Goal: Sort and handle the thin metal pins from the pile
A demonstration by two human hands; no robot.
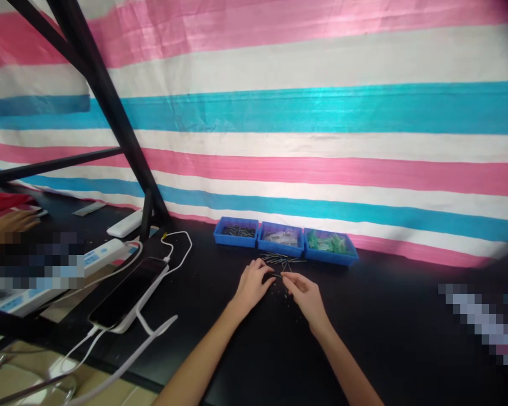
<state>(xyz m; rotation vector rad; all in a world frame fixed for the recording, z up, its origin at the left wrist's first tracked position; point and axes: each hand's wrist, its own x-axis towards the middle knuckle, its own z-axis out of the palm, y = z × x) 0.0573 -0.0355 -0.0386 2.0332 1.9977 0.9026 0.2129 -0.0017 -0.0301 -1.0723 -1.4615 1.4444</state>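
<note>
My left hand (254, 283) and my right hand (305, 294) meet over the black table, fingertips almost touching. A thin dark rod (276, 275) spans the small gap, and the thumb and fingers of each hand are closed on it. Its exact kind is too small to tell. Just beyond the fingertips lies a loose pile of thin metallic rods (275, 258). Behind the pile stand three blue bins in a row: the left bin (236, 241) has dark thin pieces, the middle bin (279, 248) clear plastic pieces, the right bin (330, 259) green and clear pieces.
Tiny crumbs are scattered near my right hand. To the left stand a phone (127, 293) with white cables, a power strip (105, 252) and a black frame post (110, 101). Another person's hand (14, 223) is at the far left. A striped sheet (322, 113) hangs behind.
</note>
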